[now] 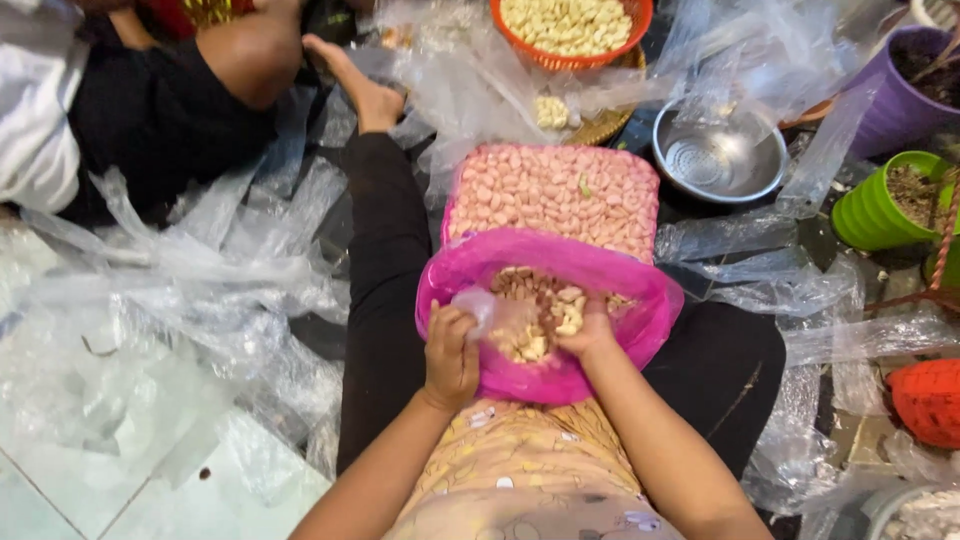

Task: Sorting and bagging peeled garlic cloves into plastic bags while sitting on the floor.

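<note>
Both hands, left hand (451,357) and right hand (590,335), crowd the pink bag (640,300) rim.

1. I see a round orange plastic basket (568,30) full of pale peeled cloves at the top, resting on a woven tray (603,125).
2. A shallow round steel bowl (718,155) sits to its right.
3. A purple plastic pot (905,95) and a lime-green ribbed plastic pot (885,205), both with soil in them, stand at the right edge.
4. I make out an orange mesh basket (930,400) lower right.
5. Crumpled clear plastic sheets (180,300) cover the pale tiled floor (60,500) on the left.
6. Another person in black clothing (160,115) sits at the upper left.
</note>
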